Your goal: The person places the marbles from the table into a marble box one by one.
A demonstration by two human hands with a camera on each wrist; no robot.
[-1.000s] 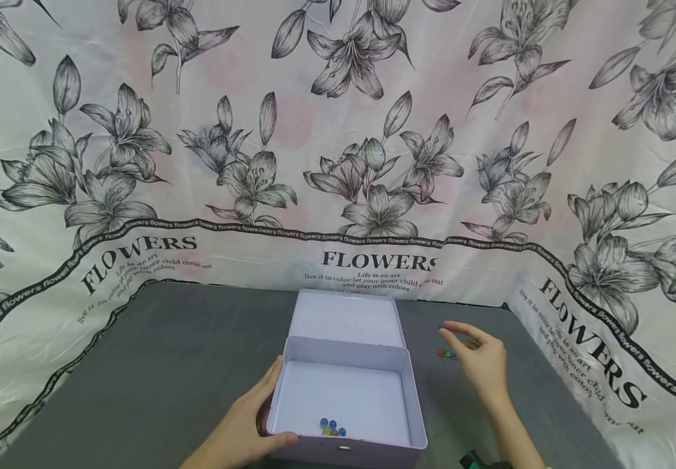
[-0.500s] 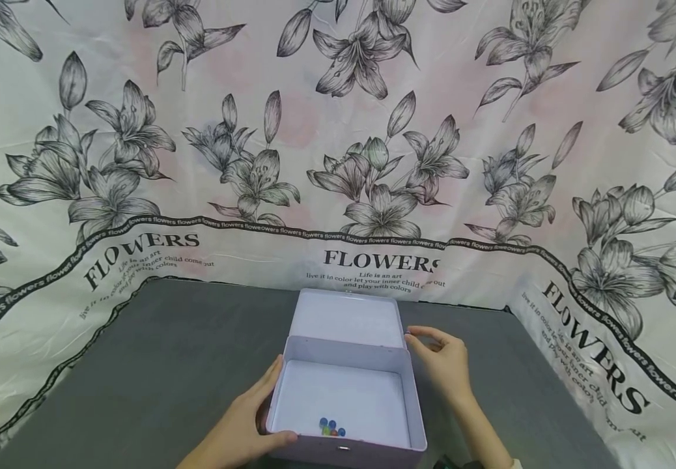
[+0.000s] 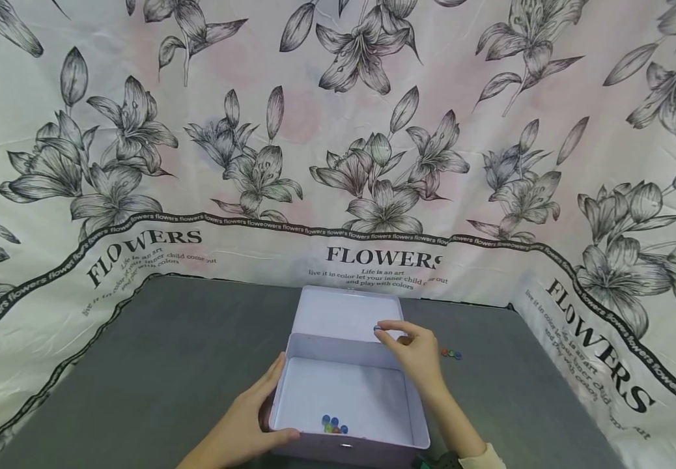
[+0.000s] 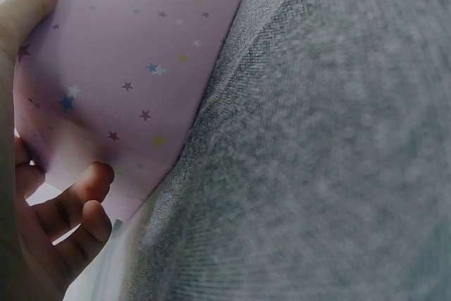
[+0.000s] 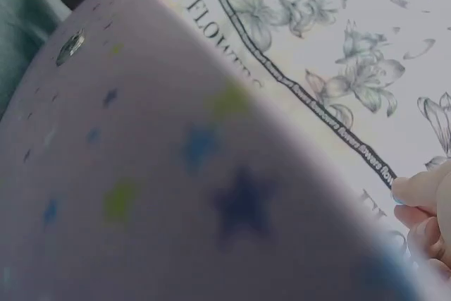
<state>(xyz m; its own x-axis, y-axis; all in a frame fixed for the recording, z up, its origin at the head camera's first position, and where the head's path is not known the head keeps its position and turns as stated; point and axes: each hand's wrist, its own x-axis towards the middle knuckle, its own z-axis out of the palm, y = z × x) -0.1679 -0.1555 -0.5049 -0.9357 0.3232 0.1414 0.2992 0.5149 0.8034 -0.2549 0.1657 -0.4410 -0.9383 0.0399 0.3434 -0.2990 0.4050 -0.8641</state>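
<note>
Since the frame half a second earlier, the right hand [image 3: 417,352] has travelled left from the lid's edge, so it now hangs over the lid [image 3: 338,312] near the hinge side.

Beneath everything lies the dark grey bench [image 3: 185,352], whose matt look suggests some friction under the box [image 3: 314,449]. That box stands with its lid folded back; its thin, star-printed walls look like tin, so it should prove stiff, fairly light and liable to shift if knocked. Its near left corner offers a sound hold, and there the left hand [image 3: 250,417] grips, thumb on the front rim and fingers along the side.

Smaller are the marbles: a cluster [image 3: 335,422] on the box floor by the front wall, and three loose marbles [image 3: 451,354] in a row on the bench, right of the box. Smallest is the single marble [image 3: 377,329], apparently blue, pinched between the right hand's thumb and fingertip above the lid. Likely glass, it would be hard, smooth, light for the fingers and quick to slip or roll. It is best held across its widest part with light, even pressure; a short drop should hardly harm it, though it might bounce.
</note>
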